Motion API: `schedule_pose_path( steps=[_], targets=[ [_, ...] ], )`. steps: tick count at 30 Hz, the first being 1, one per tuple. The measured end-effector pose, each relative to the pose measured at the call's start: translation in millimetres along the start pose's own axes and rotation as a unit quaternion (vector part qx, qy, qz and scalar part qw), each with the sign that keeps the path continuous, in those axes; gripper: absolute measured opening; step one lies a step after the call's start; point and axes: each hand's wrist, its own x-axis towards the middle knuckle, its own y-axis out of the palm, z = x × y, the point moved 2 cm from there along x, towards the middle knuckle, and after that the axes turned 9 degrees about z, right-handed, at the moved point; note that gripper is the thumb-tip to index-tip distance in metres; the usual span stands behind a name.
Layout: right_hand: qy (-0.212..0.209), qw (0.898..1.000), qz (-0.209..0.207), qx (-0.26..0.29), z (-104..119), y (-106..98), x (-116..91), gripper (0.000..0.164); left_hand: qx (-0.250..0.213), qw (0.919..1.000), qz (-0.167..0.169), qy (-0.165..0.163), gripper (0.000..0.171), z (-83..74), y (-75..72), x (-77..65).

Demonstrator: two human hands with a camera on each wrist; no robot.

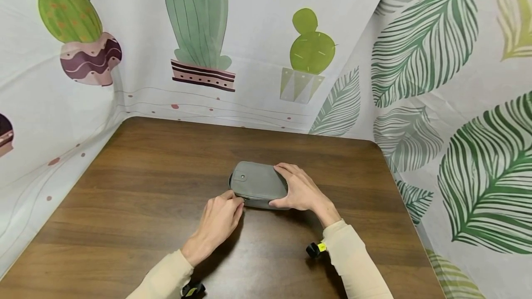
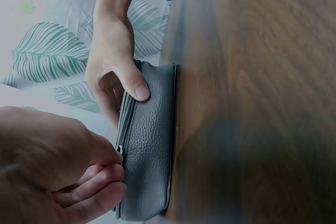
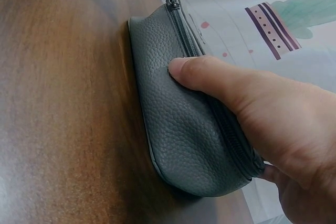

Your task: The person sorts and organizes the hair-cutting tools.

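A grey leather-look zip pouch (image 1: 258, 180) lies flat on the brown wooden table, a snap button on its top near the left end. My right hand (image 1: 302, 189) grips the pouch's right end, the thumb pressing the near side below the zip and the fingers over the far side. At the front left corner my left hand (image 1: 220, 218) pinches the zipper pull (image 3: 172, 2) between thumb and finger. In the right wrist view, the zip teeth run from the slider along the pouch's edge, partly hidden under the right thumb. The pouch's inside does not show.
The wooden table (image 1: 166, 151) reaches out around the pouch on all sides. Behind it hangs a white cloth (image 1: 257, 36) printed with cacti, and a leaf-printed cloth (image 1: 424, 142) hangs along the right. Small black devices (image 1: 313, 249) sit at both wrists.
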Motion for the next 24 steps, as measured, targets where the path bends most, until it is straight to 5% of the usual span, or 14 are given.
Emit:
schedule_pose_path(
  steps=[12,24],
  targets=[
    [0.001,1.0,0.004,0.006,0.8,0.0,-0.1,0.11,0.01,0.9997,-0.021,-0.01,0.014,22.0,-6.4,-8.4],
    [0.0,1.0,0.008,0.007,0.6,-0.3,1.1,0.11,0.019,0.9994,-0.027,-0.003,0.021,28.0,-9.5,-9.2]
  ],
)
